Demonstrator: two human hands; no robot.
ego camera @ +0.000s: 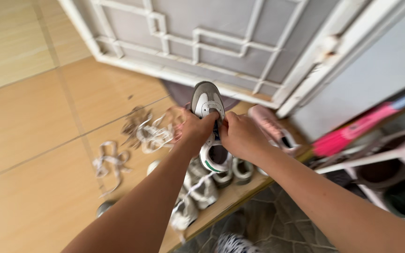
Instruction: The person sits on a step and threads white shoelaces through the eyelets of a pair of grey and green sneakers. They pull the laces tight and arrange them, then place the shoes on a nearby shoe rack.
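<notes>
The grey and white sneaker [208, 110] sits just above frame centre, held toe-up off the floor, with its green-trimmed heel at the 6 o'clock end and its toe pointing to 12 o'clock toward the white metal gate [202, 42].

Left hand [194, 130]: closed on the sneaker's left side, fingers curled over the tongue area. Right hand [241, 136]: closed on the sneaker's right side, fingertips pinching at the opening near the tongue. Both hands touch the sneaker and lie just beside each other.

At 9 o'clock from the hands, loose white laces [150, 133] lie in a tangle on the tan tiled floor [29, 122]; a second lace [108, 164] lies farther out at 8 o'clock. At 3 o'clock from the hands, a pink shoe [273, 127] rests on the floor near the gate's lower corner. At 6 o'clock, below the held sneaker, several white sneakers [198, 187] lie grouped along the floor's edge. At the 4 o'clock frame edge stands a shoe rack [376, 157] with white bars; its contents are blurred.
</notes>
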